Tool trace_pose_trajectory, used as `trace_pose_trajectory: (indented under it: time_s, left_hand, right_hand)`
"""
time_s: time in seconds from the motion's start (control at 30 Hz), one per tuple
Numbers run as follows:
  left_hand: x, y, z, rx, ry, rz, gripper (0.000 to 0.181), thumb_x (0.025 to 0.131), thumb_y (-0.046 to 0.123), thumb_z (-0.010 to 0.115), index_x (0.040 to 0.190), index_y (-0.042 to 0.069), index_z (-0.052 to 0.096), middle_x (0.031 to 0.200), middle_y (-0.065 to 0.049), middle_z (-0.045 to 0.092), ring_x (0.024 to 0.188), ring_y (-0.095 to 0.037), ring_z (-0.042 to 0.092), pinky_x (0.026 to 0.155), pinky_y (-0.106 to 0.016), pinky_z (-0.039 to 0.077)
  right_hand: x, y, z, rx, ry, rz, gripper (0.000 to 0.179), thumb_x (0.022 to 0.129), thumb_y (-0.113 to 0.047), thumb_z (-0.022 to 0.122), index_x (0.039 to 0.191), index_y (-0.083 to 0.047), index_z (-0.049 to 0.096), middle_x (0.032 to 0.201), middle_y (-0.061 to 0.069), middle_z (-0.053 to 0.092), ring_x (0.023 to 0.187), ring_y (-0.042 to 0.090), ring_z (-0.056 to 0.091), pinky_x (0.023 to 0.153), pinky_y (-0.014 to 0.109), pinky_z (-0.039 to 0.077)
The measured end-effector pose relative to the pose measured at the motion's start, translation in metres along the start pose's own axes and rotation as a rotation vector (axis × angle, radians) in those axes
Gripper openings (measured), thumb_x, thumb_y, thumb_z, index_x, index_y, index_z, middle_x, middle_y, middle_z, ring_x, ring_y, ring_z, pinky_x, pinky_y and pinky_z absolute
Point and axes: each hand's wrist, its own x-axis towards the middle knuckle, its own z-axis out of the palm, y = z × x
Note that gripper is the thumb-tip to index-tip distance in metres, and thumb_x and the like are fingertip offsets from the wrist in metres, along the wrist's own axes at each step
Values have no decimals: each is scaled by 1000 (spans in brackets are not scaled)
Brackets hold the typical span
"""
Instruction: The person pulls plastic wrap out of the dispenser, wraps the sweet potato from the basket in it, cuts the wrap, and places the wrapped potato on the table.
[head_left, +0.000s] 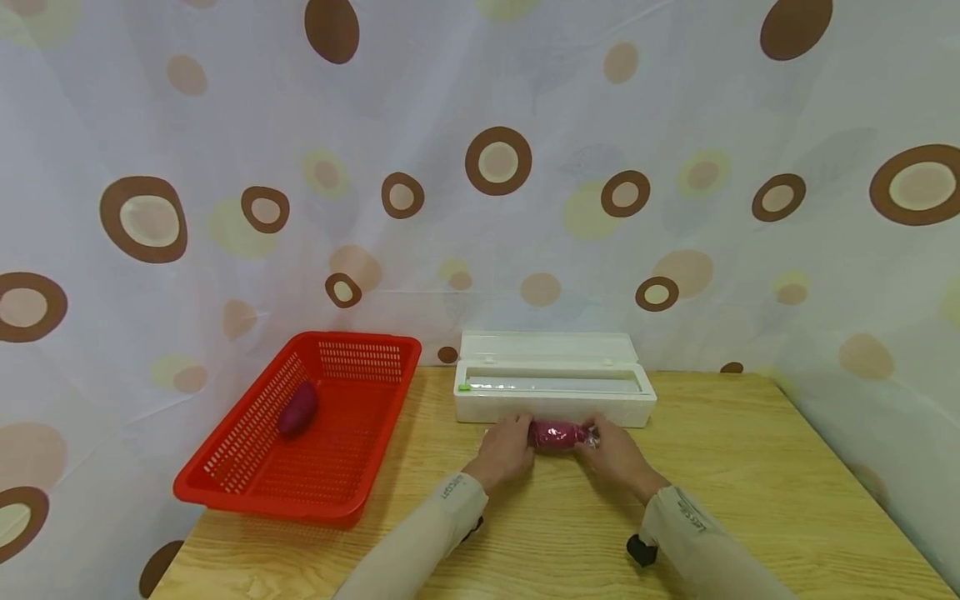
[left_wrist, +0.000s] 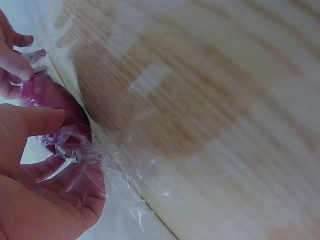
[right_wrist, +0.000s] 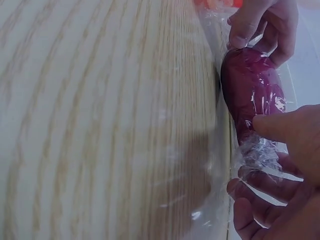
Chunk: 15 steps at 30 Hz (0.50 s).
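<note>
from where i stand, a person leans both forearms over a wooden table (head_left: 555, 542), working on a purple sweet potato (head_left: 553, 434) wrapped in clear film (right_wrist: 260, 152). it sits between the two hands, lengthwise from left to right, just in front of a long white box (head_left: 555, 409); i can't tell whether it rests on the wood or is held slightly off it. the left hand (head_left: 506, 450) is clamped on its left end, thumb laid over the skin and fingers curled around the other side. the right hand (head_left: 617, 455) is closed on the right end, thumb pressed near the tip where the film bunches into crinkled folds, fingers bent in behind it. loose film trails past the ends, catching the light. the white box stands with its lid (head_left: 547, 347) raised at the back, a small green tab (head_left: 464, 387) at the left of its opening. over to the left, well apart from the hands, a red basket (head_left: 262, 503) with slotted walls holds another purple root (head_left: 297, 409), lying against its left side. pale sleeves (head_left: 420, 537) reach to the wrists, and a curtain (head_left: 555, 233) patterned with brown rings and tan blots hangs behind everything.
</note>
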Motion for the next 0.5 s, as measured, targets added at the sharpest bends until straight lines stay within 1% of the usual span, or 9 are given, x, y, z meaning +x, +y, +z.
trace_pose_trajectory:
  time_s: [0.17,0.3,0.4,0.5]
  left_hand:
    - [0,2,-2,-6,-29,-2,27,88,18,63,113,8,56,104,-6,59,96,-21,57,84,-35,48]
    - [0,1,-3,-17,-40,-1,26,90,18,62,113,9,56,106,-6,59,98,-21,56,86,-34,47]
    - [-1,0,-4,-61,-57,-12,29,90,18,59,118,10,56,112,-6,58,104,-21,55,91,-36,45]
    - [-2,-2,-6,-137,-78,-38,37,91,17,57,127,12,53,121,-6,55,112,-23,51,96,-38,42]
  right_hand:
    - [0,2,1,-53,-23,-2,31,87,-15,65,111,3,56,97,12,63,89,26,60,79,44,49]
    - [0,4,1,-62,-34,-11,31,87,-14,65,111,4,57,97,12,63,87,24,59,77,43,48]
    - [1,4,2,-66,-39,-15,32,88,-14,64,113,5,57,97,13,63,87,24,59,77,43,48]
    - [1,4,2,-74,-36,-16,34,89,-16,62,114,6,56,99,15,62,90,27,59,80,45,48]
